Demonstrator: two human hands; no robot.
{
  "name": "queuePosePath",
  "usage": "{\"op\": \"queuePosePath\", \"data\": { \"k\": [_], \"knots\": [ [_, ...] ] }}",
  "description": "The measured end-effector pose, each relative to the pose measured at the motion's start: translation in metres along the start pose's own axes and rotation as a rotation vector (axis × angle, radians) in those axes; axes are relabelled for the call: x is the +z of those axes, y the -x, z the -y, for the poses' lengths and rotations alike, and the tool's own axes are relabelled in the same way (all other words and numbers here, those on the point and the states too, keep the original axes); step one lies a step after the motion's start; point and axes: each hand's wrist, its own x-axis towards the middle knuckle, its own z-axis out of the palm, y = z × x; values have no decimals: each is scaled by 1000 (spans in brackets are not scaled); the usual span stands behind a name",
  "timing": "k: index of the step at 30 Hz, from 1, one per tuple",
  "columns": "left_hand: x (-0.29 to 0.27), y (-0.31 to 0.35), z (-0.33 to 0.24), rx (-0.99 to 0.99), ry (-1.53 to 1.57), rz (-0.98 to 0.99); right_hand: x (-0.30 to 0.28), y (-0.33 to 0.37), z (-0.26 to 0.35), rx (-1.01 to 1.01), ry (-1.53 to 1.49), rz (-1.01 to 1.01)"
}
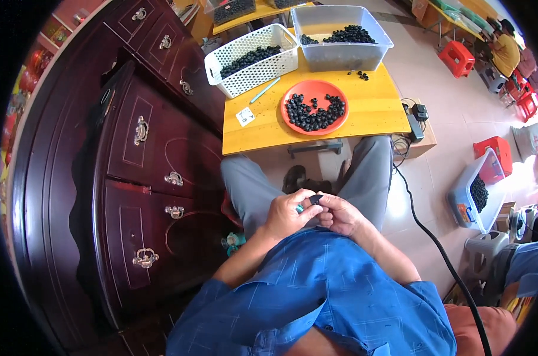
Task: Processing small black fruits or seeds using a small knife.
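Close to my lap, my left hand [285,216] and my right hand [343,217] meet with bent fingers. A small black part [316,199] is pinched between their fingertips; its exact kind is hard to make out. A bit of a teal, pen-like tool [299,208] shows among my left fingers, the rest of it hidden. Beyond my knees, an orange-red plate [314,132] on the yellow table [251,142] carries many small black round parts [314,121]. Left of the plate lie a light-green stick-like tool [265,90] and a small white printed card [245,116].
A white perforated basket [252,82] and a clear plastic bin [342,58], both with black parts, stand at the table's back. Dark red drawers [162,178] rise close on my left. On the right are a black cable [420,219], another bin [458,199], red stools [457,58] and seated people.
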Motion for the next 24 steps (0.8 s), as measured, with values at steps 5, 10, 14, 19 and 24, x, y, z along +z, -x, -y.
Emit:
{"op": "queuePosePath", "data": {
  "k": [5, 10, 14, 19, 24],
  "knots": [
    [7, -2, 27, -127, 392, 23, 1, -6, 9, -17, 38, 35],
    [8, -23, 28, -192, 264, 78, -12, -21, 17, -30, 24, 12],
    [11, -45, 31, -154, 151, 13, -11, -33, 36, -1, -77, -22],
    [14, -72, 48, -155, 244, -86, -18, -54, 60, 40, -193, 67],
    [12, -93, 65, -154, 305, -93, -10, -65, 85, 95, -273, 17]
  ]
}}
